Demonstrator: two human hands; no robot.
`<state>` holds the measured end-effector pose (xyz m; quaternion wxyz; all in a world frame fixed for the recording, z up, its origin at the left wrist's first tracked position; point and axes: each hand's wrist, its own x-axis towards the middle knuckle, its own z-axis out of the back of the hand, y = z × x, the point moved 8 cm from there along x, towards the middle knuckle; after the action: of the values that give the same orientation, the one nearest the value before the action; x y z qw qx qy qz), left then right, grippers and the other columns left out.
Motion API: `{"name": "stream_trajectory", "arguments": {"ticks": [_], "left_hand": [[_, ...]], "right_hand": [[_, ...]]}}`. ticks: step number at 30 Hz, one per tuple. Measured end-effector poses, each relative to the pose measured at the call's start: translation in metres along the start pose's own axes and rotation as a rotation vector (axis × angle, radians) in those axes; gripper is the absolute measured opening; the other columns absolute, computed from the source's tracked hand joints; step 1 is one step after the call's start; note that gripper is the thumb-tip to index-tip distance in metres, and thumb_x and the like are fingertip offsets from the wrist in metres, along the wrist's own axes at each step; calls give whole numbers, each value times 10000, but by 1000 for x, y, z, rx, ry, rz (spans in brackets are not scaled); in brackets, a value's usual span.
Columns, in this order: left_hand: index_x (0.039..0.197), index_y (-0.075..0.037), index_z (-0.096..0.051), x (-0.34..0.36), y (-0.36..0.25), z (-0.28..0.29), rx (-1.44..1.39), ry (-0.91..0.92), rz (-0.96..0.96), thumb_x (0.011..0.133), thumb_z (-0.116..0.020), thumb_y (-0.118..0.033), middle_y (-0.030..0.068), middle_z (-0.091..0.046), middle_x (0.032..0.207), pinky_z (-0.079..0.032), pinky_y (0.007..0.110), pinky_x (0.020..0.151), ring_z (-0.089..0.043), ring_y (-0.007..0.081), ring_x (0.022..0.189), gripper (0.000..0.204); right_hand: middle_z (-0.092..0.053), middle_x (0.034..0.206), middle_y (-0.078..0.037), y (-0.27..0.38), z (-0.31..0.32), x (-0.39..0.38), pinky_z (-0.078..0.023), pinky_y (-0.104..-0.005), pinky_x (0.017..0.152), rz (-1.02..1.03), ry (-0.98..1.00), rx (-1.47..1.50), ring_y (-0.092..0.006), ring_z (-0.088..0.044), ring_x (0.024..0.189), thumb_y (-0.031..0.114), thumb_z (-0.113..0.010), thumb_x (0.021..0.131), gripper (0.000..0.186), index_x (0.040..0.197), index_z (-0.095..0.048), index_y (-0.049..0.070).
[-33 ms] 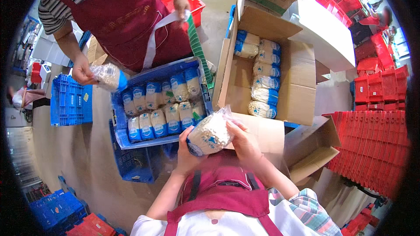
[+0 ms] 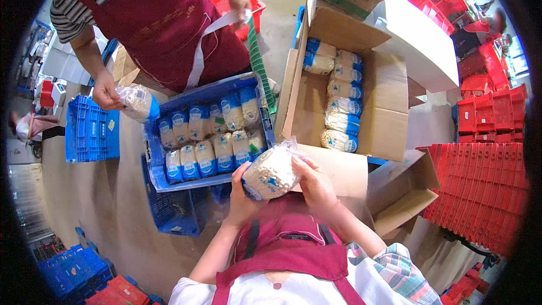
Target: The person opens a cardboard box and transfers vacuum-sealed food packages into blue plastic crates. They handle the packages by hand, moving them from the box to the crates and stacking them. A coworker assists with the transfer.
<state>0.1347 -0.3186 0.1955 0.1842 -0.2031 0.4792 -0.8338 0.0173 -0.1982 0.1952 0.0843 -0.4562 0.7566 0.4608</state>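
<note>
Both my hands hold a clear plastic bag of enoki mushrooms (image 2: 270, 175) with a blue printed end, tilted in front of my apron. My left hand (image 2: 241, 202) wraps round its blue end. At the other end, my right hand (image 2: 315, 183) grips the gathered clear plastic beside the small white caps. Just beyond it is a blue crate (image 2: 150, 161) with two rows of similar bags standing in it. To the right, an open cardboard box (image 2: 305, 113) has several such bags along its far and right sides.
Across the crate, a co-worker in a maroon apron (image 2: 164, 28) holds another mushroom bag (image 2: 137, 103) and a white-and-green strap (image 2: 261, 62). A smaller open carton (image 2: 401, 192) lies at right, near stacked red crates (image 2: 477, 192). Blue crates (image 2: 93, 130) stand at left; a white surface (image 2: 420, 42) is behind the box.
The co-worker's hand with the strap has shifted slightly right, and their mushroom bag has moved a little. My hands and the bag in them stay almost still.
</note>
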Motion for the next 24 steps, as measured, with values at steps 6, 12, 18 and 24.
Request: {"name": "stream_trajectory", "arguments": {"ticks": [6, 12, 18, 24], "left_hand": [[1340, -47, -260, -11, 17, -1, -93, 18, 31, 603, -849, -153, 152, -384, 1296, -353, 373, 1007, -425, 283, 1194, 949], [1364, -41, -232, -17, 26, -1, -134, 58, 119, 607, -857, -181, 144, -430, 1296, -369, 359, 995, -455, 249, 1183, 992], [1361, 10, -260, -27, 97, 13, -173, 22, 578, 671, -776, -267, 173, -468, 1286, -379, 362, 982, -483, 271, 1157, 905], [1154, 118, -438, 16, 229, -11, 85, 137, 906, 673, -705, -465, 307, -590, 1071, -468, 399, 843, -604, 370, 996, 801]], "right_hand": [[-610, 1105, -30, -12, -17, -4, -402, -225, 913, 53, 30, -7, -88, -542, 1018, 175, -542, 927, 331, 1195, -570, -18], [-534, 1252, -68, -36, -20, -1, -368, -262, 982, 23, 86, -54, -127, -482, 1161, 228, -501, 956, 421, 1305, -460, -5], [-488, 1310, -66, -43, 9, -1, -331, -286, 1014, -11, 91, -494, -169, -453, 1206, 237, -497, 958, 417, 1325, -455, 43], [-573, 1212, -147, -48, 111, 4, -430, -334, 928, 211, -188, -882, -267, -548, 1115, 232, -594, 875, 315, 1148, -591, 76]]}}
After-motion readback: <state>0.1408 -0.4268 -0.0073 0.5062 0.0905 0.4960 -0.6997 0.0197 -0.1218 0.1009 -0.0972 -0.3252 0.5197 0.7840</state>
